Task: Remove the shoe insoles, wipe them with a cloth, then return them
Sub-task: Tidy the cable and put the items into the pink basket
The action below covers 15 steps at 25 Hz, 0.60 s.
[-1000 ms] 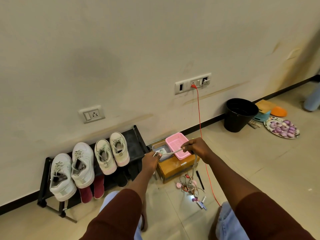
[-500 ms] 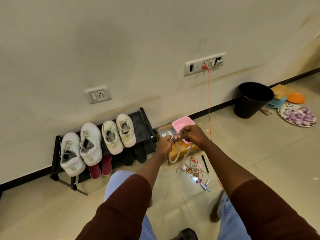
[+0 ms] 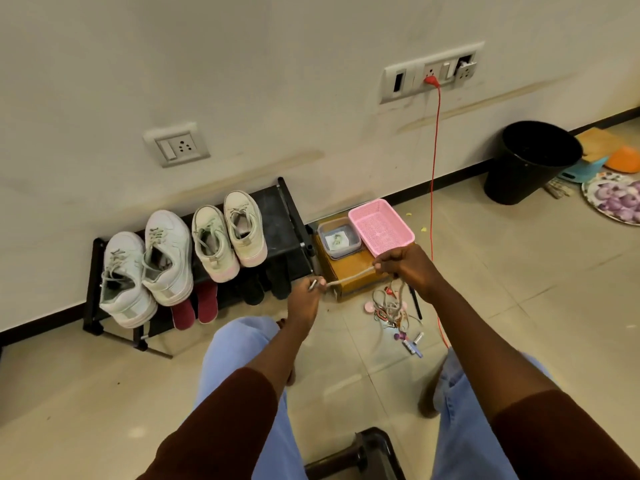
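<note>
From the head view, both hands are busy with something other than the shoes. The left hand (image 3: 306, 301) pinches the tipped end of a pale cord (image 3: 349, 276), and the right hand (image 3: 405, 268) has its fingers clenched round the cord further along. The slack drops to a tangle of small clutter (image 3: 391, 310) on the tiled floor (image 3: 519, 289). The sneakers (image 3: 228, 237) sit in a row on the black shoe rack (image 3: 287, 216) at middle left, up and left of the left hand, which is the nearer one. Their long axes run up the frame, heels and openings towards the person, so I'd guess a reach in from the heel side. I can't make out the insoles inside. A pink basket (image 3: 381, 225) and a black bin (image 3: 530, 164) stand by the wall.
</note>
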Each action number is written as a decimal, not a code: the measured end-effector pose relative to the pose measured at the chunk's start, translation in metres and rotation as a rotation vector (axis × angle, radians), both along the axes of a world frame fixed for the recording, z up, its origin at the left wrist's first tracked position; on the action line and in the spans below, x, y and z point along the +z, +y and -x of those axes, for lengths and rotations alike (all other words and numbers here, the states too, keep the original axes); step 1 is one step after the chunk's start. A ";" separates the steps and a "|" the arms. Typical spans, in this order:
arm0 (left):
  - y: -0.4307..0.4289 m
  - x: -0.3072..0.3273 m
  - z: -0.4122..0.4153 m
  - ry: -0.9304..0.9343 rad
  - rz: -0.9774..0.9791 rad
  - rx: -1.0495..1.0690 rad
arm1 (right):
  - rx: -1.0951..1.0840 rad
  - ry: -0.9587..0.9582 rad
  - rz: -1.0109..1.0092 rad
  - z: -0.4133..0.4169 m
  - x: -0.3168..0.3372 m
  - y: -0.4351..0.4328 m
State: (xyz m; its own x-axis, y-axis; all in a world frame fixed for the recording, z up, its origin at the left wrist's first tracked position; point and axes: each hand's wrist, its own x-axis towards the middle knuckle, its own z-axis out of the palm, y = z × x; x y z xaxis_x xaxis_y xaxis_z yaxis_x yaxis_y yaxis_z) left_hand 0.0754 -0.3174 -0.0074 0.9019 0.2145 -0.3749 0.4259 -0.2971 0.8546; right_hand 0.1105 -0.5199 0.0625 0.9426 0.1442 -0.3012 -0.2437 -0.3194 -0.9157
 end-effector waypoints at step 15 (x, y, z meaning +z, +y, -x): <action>-0.008 -0.053 -0.007 0.052 0.275 -0.228 | 0.030 0.076 0.002 0.017 -0.082 0.028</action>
